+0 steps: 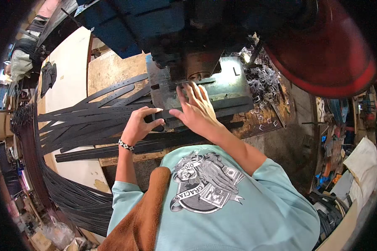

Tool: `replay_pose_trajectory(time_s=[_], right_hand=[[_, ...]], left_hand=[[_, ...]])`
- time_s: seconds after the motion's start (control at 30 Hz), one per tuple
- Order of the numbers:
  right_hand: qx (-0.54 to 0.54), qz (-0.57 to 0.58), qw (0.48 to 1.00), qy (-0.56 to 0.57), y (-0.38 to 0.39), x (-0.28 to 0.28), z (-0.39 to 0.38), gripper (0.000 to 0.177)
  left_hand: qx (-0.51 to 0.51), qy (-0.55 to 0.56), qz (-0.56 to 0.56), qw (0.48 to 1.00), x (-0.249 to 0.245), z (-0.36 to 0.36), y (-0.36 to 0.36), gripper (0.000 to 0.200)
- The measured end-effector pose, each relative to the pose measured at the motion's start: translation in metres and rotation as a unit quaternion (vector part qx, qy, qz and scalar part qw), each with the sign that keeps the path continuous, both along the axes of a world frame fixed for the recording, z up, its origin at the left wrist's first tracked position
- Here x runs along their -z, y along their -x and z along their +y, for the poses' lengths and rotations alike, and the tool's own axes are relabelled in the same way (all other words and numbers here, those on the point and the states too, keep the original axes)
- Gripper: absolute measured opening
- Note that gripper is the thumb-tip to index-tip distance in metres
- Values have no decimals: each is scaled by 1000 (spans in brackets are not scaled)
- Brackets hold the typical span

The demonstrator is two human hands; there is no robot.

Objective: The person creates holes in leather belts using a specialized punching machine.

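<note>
Metal plate [230, 88]: black strap [232, 103] runs crosswise, left hand [139, 125] pinching it, right hand [197, 109] open.

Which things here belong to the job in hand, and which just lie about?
Likely in the job:
flat black straps by left hand
grey metal plate
dark metal machine head

Likely lying about:
crumpled black cloth
clear plastic bag

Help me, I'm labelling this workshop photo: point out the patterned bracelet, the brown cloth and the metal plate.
Patterned bracelet [126, 145], head view: middle of the band.
Brown cloth [136, 219], head view: lower draped part.
Metal plate [234, 85], head view: bare right part.
</note>
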State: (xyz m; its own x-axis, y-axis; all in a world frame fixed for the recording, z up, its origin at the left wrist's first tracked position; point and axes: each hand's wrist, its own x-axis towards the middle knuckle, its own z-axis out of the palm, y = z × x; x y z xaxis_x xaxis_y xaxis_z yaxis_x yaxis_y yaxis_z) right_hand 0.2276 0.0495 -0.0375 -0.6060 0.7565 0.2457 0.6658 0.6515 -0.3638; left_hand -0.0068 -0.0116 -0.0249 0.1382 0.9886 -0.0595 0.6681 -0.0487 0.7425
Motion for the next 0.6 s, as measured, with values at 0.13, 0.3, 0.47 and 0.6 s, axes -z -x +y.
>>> replay_pose_trajectory(time_s=[0.13, 0.3, 0.47, 0.6], right_hand=[[9, -92, 995, -43, 62, 21, 0, 64], [-202, 247, 922, 222, 81, 13, -5, 40], [-75, -1, 995, 72, 1, -21, -10, 52], [-28, -32, 998, 44, -67, -6, 10, 51]], left_hand=[[1, -14, 33, 999, 15, -3, 9, 28], [-74, -9, -129, 989, 35, -14, 37, 27], [-58, 3, -15, 998, -14, -9, 21, 38], [-48, 23, -50, 997, -19, -1, 20, 41]])
